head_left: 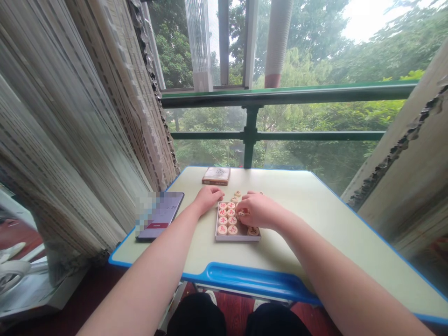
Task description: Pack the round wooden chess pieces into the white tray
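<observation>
A shallow white box [238, 238] lies on the table, holding round wooden Chinese chess pieces. Red-marked pieces [232, 230] fill two columns on its left side. A dark-marked piece [253, 231] sits in the front right corner. My right hand [261, 208] reaches over the right part of the box, fingers closed around a chess piece [244, 213] that is mostly hidden. Just off the box's back left corner, my left hand [210, 197] rests with curled fingers; whatever they hold, if anything, is hidden. Loose pieces [237, 193] lie behind the box.
A boxed set's lid [216, 176] lies at the table's back edge. To the left is a dark tablet-like device [161, 219], partly blurred out. A blue tray groove [252, 280] runs along the front edge. Curtains [87, 93] and a green railing [287, 97] surround the table [336, 252].
</observation>
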A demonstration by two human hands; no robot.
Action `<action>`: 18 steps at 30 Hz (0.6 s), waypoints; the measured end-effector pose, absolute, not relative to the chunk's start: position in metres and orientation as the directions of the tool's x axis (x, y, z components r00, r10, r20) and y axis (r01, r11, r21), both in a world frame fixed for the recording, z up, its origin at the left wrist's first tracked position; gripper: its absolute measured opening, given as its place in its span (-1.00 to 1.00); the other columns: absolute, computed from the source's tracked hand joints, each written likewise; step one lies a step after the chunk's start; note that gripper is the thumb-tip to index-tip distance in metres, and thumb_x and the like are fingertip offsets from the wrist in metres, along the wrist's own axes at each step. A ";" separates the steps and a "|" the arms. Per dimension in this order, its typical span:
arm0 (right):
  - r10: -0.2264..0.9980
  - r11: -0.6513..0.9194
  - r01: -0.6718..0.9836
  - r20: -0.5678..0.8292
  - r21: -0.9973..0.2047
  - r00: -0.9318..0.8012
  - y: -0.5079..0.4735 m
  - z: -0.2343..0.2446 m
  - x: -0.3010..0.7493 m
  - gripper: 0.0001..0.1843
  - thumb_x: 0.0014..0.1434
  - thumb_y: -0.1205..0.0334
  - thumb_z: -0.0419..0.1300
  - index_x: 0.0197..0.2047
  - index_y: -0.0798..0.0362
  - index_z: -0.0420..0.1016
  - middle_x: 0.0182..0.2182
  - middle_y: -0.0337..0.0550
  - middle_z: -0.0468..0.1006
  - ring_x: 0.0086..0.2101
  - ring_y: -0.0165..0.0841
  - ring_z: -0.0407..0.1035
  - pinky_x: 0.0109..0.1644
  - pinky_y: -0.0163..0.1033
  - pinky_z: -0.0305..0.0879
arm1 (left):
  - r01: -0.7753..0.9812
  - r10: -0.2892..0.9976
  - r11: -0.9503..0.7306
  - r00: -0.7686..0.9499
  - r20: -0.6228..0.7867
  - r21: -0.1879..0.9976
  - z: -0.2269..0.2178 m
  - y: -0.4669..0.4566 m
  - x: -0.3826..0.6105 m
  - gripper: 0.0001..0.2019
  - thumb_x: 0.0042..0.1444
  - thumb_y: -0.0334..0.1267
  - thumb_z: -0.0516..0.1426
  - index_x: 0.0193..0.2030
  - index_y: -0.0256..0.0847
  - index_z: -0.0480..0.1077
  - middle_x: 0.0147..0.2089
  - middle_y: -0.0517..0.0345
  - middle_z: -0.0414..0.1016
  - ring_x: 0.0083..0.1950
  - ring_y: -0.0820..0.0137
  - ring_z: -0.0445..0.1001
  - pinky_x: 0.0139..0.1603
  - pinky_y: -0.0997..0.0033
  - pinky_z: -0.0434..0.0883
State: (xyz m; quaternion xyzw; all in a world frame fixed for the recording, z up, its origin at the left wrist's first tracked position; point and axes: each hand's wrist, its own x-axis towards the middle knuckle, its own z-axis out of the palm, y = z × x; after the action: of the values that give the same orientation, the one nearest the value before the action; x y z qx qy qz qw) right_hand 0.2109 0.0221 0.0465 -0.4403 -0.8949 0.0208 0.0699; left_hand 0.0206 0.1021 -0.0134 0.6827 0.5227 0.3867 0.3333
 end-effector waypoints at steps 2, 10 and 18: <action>0.790 0.612 0.783 0.112 -0.113 -0.602 0.022 0.047 0.211 -0.81 -0.07 0.31 0.15 -0.35 -0.01 0.55 -0.38 -0.14 0.51 -0.27 -0.30 0.29 -0.26 -0.30 0.18 | 0.451 0.972 -0.229 0.154 0.177 0.863 -0.013 0.102 0.021 -0.80 -0.14 -0.16 0.10 -0.54 -0.26 0.44 -0.48 0.11 0.50 -0.40 0.39 0.40 -0.26 0.40 0.30; 0.777 0.629 0.771 0.107 -0.094 -0.621 0.023 0.046 0.211 -0.84 -0.07 0.31 0.12 -0.43 0.00 0.53 -0.48 -0.15 0.51 -0.31 -0.30 0.29 -0.29 -0.30 0.16 | 0.440 0.971 -0.232 0.162 0.178 0.868 -0.011 0.101 0.022 -0.80 -0.14 -0.17 0.10 -0.55 -0.26 0.43 -0.49 0.11 0.49 -0.40 0.39 0.40 -0.25 0.39 0.29; 0.781 0.622 0.774 0.164 -0.119 -0.602 0.023 0.051 0.212 -0.84 0.01 0.28 0.13 -0.40 0.00 0.56 -0.42 -0.15 0.49 -0.32 -0.35 0.29 -0.32 -0.33 0.13 | 0.429 0.972 -0.225 0.165 0.169 0.875 -0.013 0.102 0.021 -0.81 -0.14 -0.17 0.10 -0.52 -0.26 0.44 -0.48 0.10 0.50 -0.39 0.39 0.40 -0.26 0.40 0.30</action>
State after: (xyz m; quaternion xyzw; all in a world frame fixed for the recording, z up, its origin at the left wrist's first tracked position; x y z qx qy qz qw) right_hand 0.2121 0.0226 0.0508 -0.4346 -0.8948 0.0179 0.1005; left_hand 0.0207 0.1024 -0.0129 0.6789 0.5158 0.3893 0.3485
